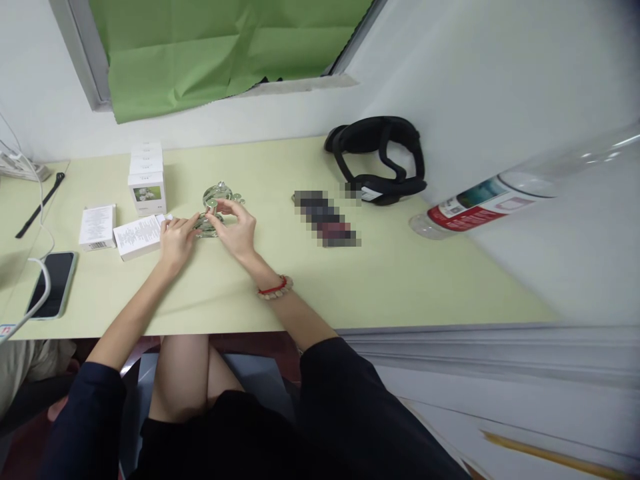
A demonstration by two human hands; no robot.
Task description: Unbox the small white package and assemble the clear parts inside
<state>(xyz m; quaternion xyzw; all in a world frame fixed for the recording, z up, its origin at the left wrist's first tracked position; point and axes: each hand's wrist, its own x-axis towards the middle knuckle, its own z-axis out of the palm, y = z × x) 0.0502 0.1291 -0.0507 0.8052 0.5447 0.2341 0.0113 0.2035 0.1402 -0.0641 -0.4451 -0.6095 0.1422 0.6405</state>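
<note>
On the pale green table, my right hand (236, 230) pinches a small round cap (213, 205) between thumb and fingers. Just under it lies a clear greenish glass bottle (206, 228), partly covered by my hands. The fingertips of my left hand (177, 241) are bent together against the left side of this bottle. Behind them is another clear glass piece (217, 192), rounded, with small round glass parts at its right. Beside my left hand lies a white box (136, 239) with printed text, its right end partly hidden by the fingers.
Another white box (97, 227) lies at left, near a row of white boxes (147, 190). A phone (54, 283), a white cable (46, 283) and a black strap (41, 203) lie farther left. At right are a blurred-out object (325, 219), a black headset (383, 160) and a plastic bottle (480, 203).
</note>
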